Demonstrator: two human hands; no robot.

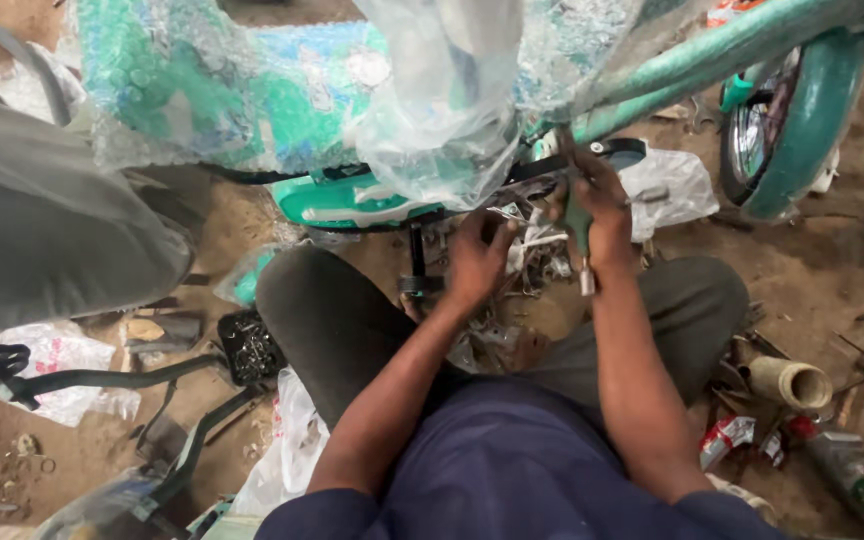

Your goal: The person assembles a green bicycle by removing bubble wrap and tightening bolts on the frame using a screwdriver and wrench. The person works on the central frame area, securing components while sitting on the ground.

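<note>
Seen from the head camera, the right hand (600, 205) grips a green-handled tool (578, 222) against the teal bicycle frame (672, 80) wrapped in bubble wrap (252, 90). The left hand (477, 255) curls its fingers around small metal parts (527, 240) just beside it. A black tray (249, 347) of screws sits on the dirt floor (812, 270) by the left knee

A wrapped bicycle frame (252, 95) stands before the seated person; its wheel (792, 120) rises at right, a tray of screws (249, 347) lies left on the floor (812, 290).
</note>
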